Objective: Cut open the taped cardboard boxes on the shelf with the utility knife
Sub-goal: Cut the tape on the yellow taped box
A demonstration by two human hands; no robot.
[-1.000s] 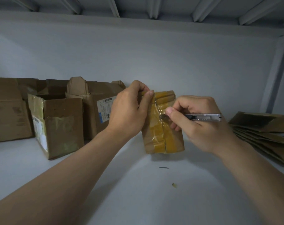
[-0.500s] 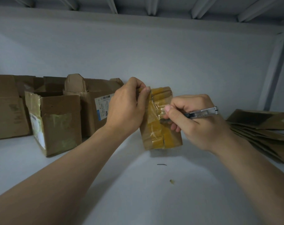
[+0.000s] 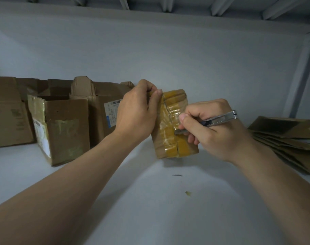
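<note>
Fingers of the right hand are curled round one utility knife, whose tip is pressed against the taped front of one small cardboard box. That box is stood on end on the white shelf, between both hands, and is wrapped in yellow and clear tape. Its upper left edge is gripped by the left hand, with the thumb laid on the front and the fingers wrapped behind. Beyond the left hand, three opened boxes are counted along the wall; whether more stand behind them cannot be told, and their contents are hidden. Beyond the right hand, one stack of flattened cardboard is laid. Below the hands, two small scraps are scattered on the shelf. Overhead, a ribbed underside is seen.
</note>
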